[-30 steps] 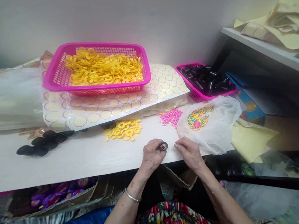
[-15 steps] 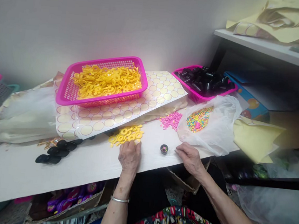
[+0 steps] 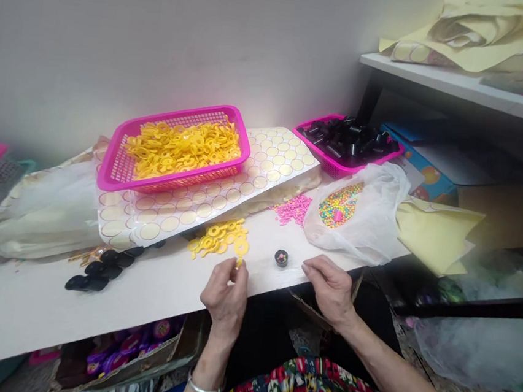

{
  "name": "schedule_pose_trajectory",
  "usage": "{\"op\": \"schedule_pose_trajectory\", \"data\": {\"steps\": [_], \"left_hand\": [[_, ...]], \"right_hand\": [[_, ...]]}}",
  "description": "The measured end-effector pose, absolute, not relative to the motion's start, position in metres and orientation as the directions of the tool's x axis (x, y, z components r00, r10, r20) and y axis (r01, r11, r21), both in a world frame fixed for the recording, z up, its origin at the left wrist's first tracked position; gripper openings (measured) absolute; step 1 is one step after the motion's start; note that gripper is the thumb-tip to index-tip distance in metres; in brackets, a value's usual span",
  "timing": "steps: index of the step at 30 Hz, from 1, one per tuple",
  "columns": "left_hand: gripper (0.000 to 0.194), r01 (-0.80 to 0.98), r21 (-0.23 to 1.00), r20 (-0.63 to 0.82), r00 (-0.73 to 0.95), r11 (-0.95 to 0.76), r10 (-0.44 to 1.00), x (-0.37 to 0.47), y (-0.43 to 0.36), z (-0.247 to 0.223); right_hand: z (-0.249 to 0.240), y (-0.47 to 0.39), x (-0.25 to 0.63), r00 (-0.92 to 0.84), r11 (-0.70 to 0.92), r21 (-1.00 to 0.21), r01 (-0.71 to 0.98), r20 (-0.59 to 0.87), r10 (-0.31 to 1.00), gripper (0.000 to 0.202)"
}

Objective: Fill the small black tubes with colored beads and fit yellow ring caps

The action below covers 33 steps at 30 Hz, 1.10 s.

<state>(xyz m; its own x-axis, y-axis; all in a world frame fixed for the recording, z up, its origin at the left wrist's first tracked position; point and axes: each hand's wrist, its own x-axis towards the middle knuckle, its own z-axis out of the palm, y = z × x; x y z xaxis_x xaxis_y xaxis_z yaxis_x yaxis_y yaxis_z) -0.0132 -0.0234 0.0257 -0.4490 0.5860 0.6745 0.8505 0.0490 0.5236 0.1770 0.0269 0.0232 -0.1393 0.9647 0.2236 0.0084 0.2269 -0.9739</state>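
Observation:
My left hand pinches a yellow plastic ring piece by its narrow stem, with the ring upward. Just behind it lies a small pile of yellow ring pieces. A small black cup stands on the table between my hands, with a few coloured beads in it. My right hand rests at the table edge beside the cup, thumb and fingertips pressed together; whatever they may hold is too small to make out. Pink beads lie loose behind the cup.
A pink basket of yellow pieces stands on sticker sheets. Behind right is a pink basket of black parts. A plastic bag holds coloured beads. Black pieces lie left. A white shelf juts in at right.
My left hand has drawn back slightly from the yellow pile, now with a ring piece raised in its fingertips. The right hand and the black cup stay about where they were.

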Motion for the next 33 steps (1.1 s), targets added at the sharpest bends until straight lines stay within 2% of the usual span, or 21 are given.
{"op": "schedule_pose_trajectory", "data": {"steps": [2,4,6,7,9,11,12,14,15,18,22,24,26,28,33], "left_hand": [[0.016,0.880,0.465,0.728,-0.319,-0.095,0.607,0.014,-0.034,0.028],[0.024,0.880,0.419,0.772,-0.214,-0.226,0.598,0.039,-0.043,0.025],[0.028,0.837,0.439,0.776,-0.171,-0.327,0.607,0.057,-0.050,0.021],[0.028,0.792,0.491,0.747,-0.169,-0.362,0.643,0.063,-0.052,0.020],[0.023,0.643,0.683,0.593,-0.212,-0.346,0.777,0.066,-0.054,0.020],[0.016,0.393,0.902,0.306,-0.294,-0.178,0.905,0.062,-0.052,0.024],[0.014,0.240,0.969,0.136,-0.312,-0.060,0.940,0.059,-0.050,0.027],[0.018,-0.028,0.988,-0.155,-0.266,0.153,0.951,0.051,-0.045,0.031],[0.020,-0.113,0.966,-0.252,-0.225,0.232,0.941,0.048,-0.043,0.033],[0.022,-0.229,0.911,-0.393,-0.225,0.343,0.892,0.045,-0.035,0.035],[0.020,-0.336,0.892,-0.415,-0.339,0.303,0.844,0.048,-0.026,0.036],[0.019,-0.389,0.884,-0.407,-0.367,0.260,0.836,0.049,-0.021,0.037],[0.019,-0.426,0.876,-0.402,-0.388,0.225,0.830,0.049,-0.017,0.038],[0.019,-0.425,0.883,-0.383,-0.406,0.200,0.830,0.048,-0.014,0.040],[0.023,-0.289,0.953,-0.229,-0.500,0.088,0.835,0.043,-0.006,0.040]], "right_hand": [[0.035,0.010,0.165,-0.207,-0.011,-0.985,-0.174,0.026,0.978,0.018],[0.041,-0.002,0.155,-0.314,-0.194,-0.925,-0.328,-0.087,0.945,0.025],[0.040,-0.007,0.152,-0.337,-0.261,-0.880,-0.396,-0.125,0.933,0.020],[0.038,-0.008,0.153,-0.323,-0.267,-0.872,-0.410,-0.135,0.937,0.018],[0.034,-0.007,0.161,-0.314,-0.263,-0.880,-0.396,-0.140,0.939,0.017],[0.030,-0.006,0.171,-0.391,-0.268,-0.908,-0.321,-0.130,0.911,0.017],[0.029,-0.005,0.176,-0.443,-0.273,-0.922,-0.275,-0.130,0.887,0.018],[0.028,-0.007,0.181,-0.518,-0.271,-0.945,-0.181,-0.142,0.844,0.023],[0.028,-0.008,0.182,-0.525,-0.255,-0.957,-0.138,-0.148,0.838,0.023],[0.030,-0.012,0.178,-0.482,-0.098,-0.994,0.038,-0.104,0.870,0.012],[0.039,-0.009,0.170,-0.432,0.177,-0.928,0.327,0.020,0.902,0.007],[0.044,-0.003,0.168,-0.444,0.275,-0.874,0.400,0.078,0.893,0.005],[0.046,0.004,0.167,-0.488,0.347,-0.849,0.399,0.123,0.864,0.001],[0.046,0.012,0.166,-0.531,0.399,-0.842,0.363,0.165,0.831,0.007],[0.039,0.032,0.163,-0.509,0.485,-0.797,0.359,0.269,0.818,0.017]]}}
